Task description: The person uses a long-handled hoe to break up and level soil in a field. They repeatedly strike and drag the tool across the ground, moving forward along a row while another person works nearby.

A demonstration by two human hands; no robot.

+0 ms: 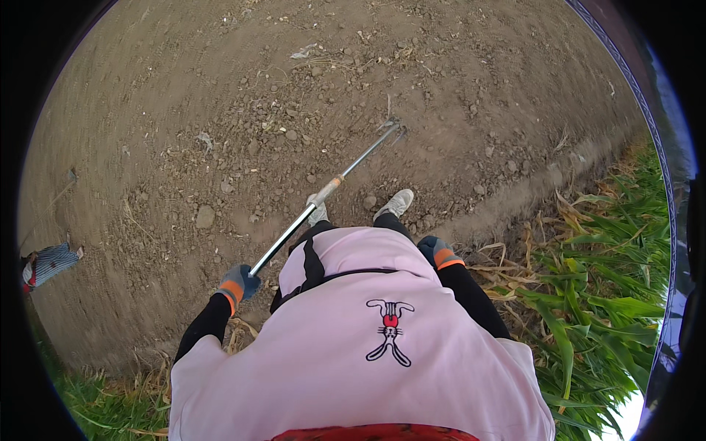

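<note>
My left hand [239,285], in a blue-grey glove with orange bands, is closed around the lower end of a shiny metal pole [282,239]. The pole runs up and to the right across the front of my shoes, with an orange band partway along it. Its far end carries a small metal tool head [392,124] at the bare soil, blurred, so its exact shape cannot be told. At my right side my right hand [440,253], gloved alike, hangs beside the pink apron-like garment [358,331]. Its fingers look curled, but they are partly hidden and nothing shows in them.
Dry soil [165,165] with clods, stones and plastic scraps lies ahead. Leafy green plants [595,297] and dry leaves border the right. A person [49,264] in striped clothing is at the far left, near a thin long-handled tool [55,198]. A larger clod [205,216] lies left of my shoes.
</note>
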